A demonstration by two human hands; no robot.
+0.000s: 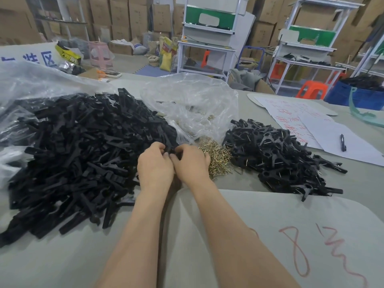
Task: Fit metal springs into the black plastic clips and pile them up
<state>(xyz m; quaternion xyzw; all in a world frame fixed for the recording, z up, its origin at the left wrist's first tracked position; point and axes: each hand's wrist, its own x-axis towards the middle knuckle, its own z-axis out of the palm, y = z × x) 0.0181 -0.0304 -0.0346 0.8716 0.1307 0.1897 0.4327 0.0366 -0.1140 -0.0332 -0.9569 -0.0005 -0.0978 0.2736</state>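
- Your left hand [154, 163] and right hand [191, 163] are pressed together knuckle to knuckle at mid-table; fingers of both curled inward
- Both pinch one black clip [170, 151] between the fingertips; only a small part of it shows above the fingers; cannot tell whether a spring is already in it
- Loose clip heap [83, 152] is on your left, large, spilling out of a clear bag; its right edge touches your left hand
- Springs [216, 159]: brass-coloured, in a small heap just beside your right hand, touching its outer edge; they spill from the mouth of a crumpled plastic bag [187, 104] behind them
- Finished pile [280, 154] sits right of the springs; black clips with metal wire showing on many; near your right hand but apart from it
- Paper sheets [301, 119] with red writing lie behind the finished pile; a pen [342, 143] rests on the nearest sheet
- Table [207, 235] has a grey cover; both forearms lie across it; a red scrawl [311, 256] is on the near right part
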